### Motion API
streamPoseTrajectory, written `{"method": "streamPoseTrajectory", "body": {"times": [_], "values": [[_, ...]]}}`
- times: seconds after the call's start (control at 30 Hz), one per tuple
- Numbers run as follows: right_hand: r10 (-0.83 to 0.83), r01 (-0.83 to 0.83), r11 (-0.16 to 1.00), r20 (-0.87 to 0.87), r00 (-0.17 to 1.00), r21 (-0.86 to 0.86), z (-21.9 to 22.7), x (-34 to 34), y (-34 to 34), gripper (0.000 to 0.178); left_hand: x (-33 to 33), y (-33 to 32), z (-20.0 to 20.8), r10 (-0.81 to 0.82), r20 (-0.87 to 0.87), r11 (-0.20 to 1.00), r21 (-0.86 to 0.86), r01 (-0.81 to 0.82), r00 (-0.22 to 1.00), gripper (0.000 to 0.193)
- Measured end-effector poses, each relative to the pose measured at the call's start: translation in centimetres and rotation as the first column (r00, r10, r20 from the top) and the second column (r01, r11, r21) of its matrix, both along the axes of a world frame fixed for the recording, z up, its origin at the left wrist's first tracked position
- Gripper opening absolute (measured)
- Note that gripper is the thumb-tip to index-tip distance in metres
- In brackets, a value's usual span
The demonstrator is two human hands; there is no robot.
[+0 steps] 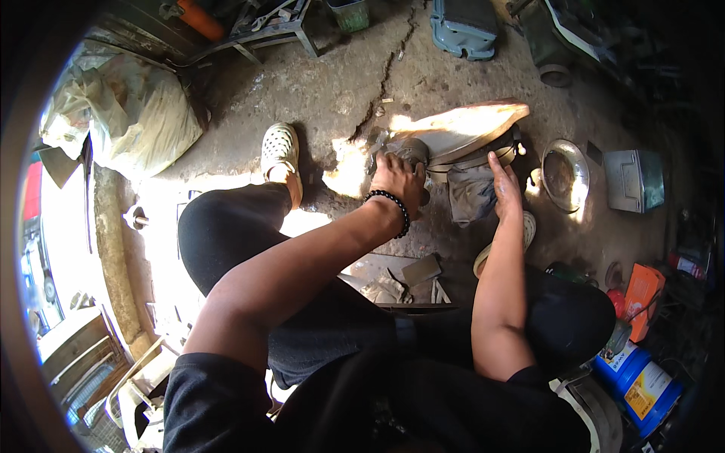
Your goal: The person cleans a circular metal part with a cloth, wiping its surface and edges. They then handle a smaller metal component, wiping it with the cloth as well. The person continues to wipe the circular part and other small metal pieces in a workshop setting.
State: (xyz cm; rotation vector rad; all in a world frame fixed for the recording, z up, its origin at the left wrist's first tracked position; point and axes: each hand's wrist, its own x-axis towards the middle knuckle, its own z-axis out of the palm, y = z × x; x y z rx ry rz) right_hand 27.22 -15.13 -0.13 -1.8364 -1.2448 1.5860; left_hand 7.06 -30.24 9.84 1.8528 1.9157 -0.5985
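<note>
My left hand [399, 181], with a black bead bracelet at the wrist, curls its fingers over a grey, dusty rounded thing [412, 149]; the hand covers most of it, so its kind is unclear. Just beyond lies a long, pale curved piece [472, 128] with a sunlit face and a brownish edge. My right hand [507, 187] has its fingers stretched out, upright beside a crumpled grey cloth [470, 196] and the dark rounded end of the work. Whether its fingertips touch that end is hard to tell.
A metal ring [565, 175] and a grey metal box [634, 181] are on the floor at right. A blue-grey case [463, 30] stands far off. Plastic sacks [132, 113] fill the left. A blue bucket [638, 389] and an orange box [642, 298] sit at lower right.
</note>
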Motion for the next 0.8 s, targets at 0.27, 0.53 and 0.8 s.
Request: {"method": "streamPoseTrajectory", "body": {"times": [0.27,0.53,0.8], "values": [[-0.037,0.056,0.995,-0.206,0.978,0.086,0.4,-1.8,-0.9,0.086,-2.3,1.1,-5.1,0.017,0.282,0.987,0.149,-0.061,0.959,0.038],[0.034,0.045,0.963,-0.282,0.959,0.267,-2.3,-2.9,0.2,0.062,-4.3,1.5,-3.0,0.171,0.315,0.984,-0.011,-0.177,0.933,0.049],[0.212,-0.185,0.911,-0.034,0.977,0.369,2.6,-9.8,1.0,0.034,-8.9,0.8,-3.2,0.31,0.309,0.948,-0.027,-0.317,0.899,0.049]]}}
